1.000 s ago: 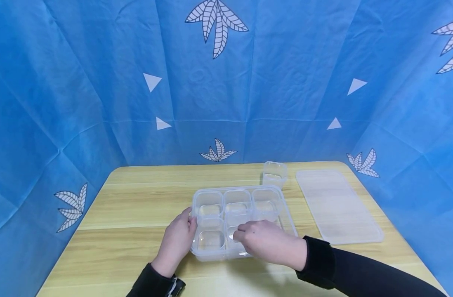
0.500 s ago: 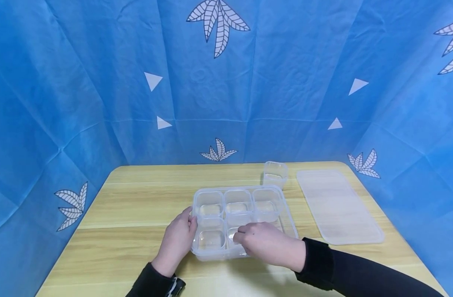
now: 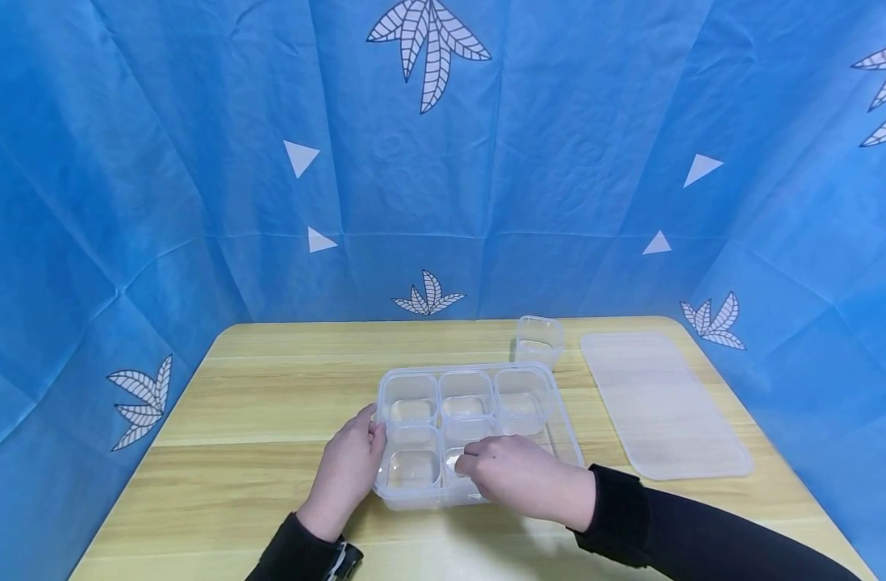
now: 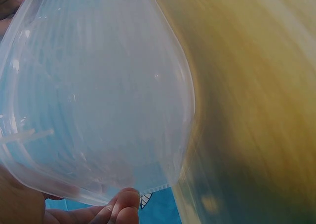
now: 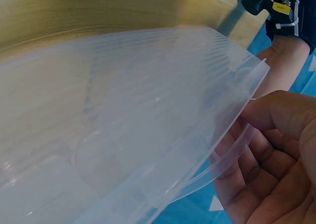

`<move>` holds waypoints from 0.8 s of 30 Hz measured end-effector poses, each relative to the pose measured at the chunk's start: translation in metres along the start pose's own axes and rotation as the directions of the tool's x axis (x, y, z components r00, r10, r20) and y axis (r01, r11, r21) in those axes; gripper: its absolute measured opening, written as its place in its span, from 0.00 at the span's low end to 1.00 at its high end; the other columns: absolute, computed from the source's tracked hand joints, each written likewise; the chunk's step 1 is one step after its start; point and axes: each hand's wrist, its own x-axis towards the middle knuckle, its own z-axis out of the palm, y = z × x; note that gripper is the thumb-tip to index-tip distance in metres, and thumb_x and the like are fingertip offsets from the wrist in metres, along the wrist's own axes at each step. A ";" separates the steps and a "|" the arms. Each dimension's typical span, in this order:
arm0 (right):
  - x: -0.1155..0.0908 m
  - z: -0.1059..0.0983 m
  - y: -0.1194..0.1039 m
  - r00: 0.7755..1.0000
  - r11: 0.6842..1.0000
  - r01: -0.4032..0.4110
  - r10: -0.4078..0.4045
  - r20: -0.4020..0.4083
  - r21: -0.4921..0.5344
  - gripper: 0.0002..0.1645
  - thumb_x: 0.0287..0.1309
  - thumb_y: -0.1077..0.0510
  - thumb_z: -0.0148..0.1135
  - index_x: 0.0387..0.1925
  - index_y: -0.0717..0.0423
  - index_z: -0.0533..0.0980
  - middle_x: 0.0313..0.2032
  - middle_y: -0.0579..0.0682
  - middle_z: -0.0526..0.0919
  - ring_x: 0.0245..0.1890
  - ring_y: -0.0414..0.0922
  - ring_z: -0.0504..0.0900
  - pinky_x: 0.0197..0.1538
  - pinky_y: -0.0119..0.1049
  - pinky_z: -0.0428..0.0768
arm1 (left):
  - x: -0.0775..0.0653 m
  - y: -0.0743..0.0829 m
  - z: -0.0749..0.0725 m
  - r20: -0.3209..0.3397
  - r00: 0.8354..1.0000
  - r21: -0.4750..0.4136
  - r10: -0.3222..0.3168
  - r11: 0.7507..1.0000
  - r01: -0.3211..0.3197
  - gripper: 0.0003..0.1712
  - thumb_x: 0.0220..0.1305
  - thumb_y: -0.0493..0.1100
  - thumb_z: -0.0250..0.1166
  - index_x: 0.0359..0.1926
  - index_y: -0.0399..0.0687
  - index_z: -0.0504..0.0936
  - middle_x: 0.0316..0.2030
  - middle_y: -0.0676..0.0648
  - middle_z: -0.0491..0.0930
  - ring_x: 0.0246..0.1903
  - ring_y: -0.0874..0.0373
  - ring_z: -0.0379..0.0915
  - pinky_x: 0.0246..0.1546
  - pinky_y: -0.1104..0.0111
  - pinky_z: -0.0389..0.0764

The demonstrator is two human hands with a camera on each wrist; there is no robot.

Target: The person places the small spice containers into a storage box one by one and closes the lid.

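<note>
A large clear plastic box (image 3: 570,428) stands on the table with small clear square cups in two rows inside it. My left hand (image 3: 347,470) grips the box's left wall; in the left wrist view its fingers (image 4: 126,204) curl at the clear wall. Over the front row, my right hand (image 3: 524,478) pinches the rim of the front middle cup (image 3: 459,436), partly hiding it. In the right wrist view, thumb and fingers close on a thin clear cup rim (image 5: 229,159) above the box wall.
Behind the box's back right corner stands another small clear cup (image 3: 539,340). A flat translucent lid (image 3: 664,403) lies on the right side of the wooden table (image 3: 269,387). Blue patterned cloth (image 3: 588,161) hangs around the back and sides.
</note>
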 end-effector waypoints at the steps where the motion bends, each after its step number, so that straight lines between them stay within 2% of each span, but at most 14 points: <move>1: 0.000 0.000 0.000 1.000 1.000 0.000 0.000 -0.001 -0.001 0.13 0.48 0.71 0.64 0.31 0.49 0.79 0.25 0.37 0.74 0.26 0.31 0.73 0.27 0.26 0.73 | 0.000 0.000 0.000 0.000 1.000 0.000 -0.001 1.000 0.001 0.27 0.74 0.42 0.56 0.65 0.27 0.70 0.38 0.41 0.81 0.33 0.53 0.78 0.35 0.58 0.84; 14: 0.001 -0.002 0.000 1.000 1.000 -0.014 0.014 0.006 0.003 0.12 0.54 0.68 0.66 0.39 0.51 0.83 0.35 0.41 0.84 0.36 0.35 0.83 0.36 0.28 0.81 | 0.000 0.000 0.001 -0.004 1.000 0.001 0.011 1.000 -0.011 0.26 0.74 0.42 0.56 0.65 0.27 0.70 0.37 0.41 0.81 0.33 0.53 0.78 0.36 0.57 0.84; 19: 0.001 -0.003 0.000 1.000 0.999 -0.016 0.015 0.019 0.028 0.12 0.55 0.68 0.66 0.40 0.52 0.83 0.36 0.41 0.85 0.37 0.35 0.83 0.37 0.28 0.81 | 0.001 -0.001 0.001 -0.008 1.000 0.008 0.018 1.000 -0.018 0.26 0.74 0.42 0.56 0.65 0.27 0.71 0.35 0.42 0.80 0.31 0.54 0.77 0.34 0.58 0.83; 24: 0.001 -0.004 0.001 0.999 0.999 -0.016 0.014 0.043 0.047 0.10 0.56 0.67 0.67 0.38 0.51 0.82 0.33 0.40 0.82 0.34 0.33 0.81 0.35 0.27 0.79 | 0.001 -0.001 0.001 -0.006 1.000 0.005 0.018 1.000 -0.018 0.26 0.74 0.42 0.56 0.65 0.27 0.71 0.35 0.42 0.80 0.31 0.54 0.77 0.33 0.59 0.83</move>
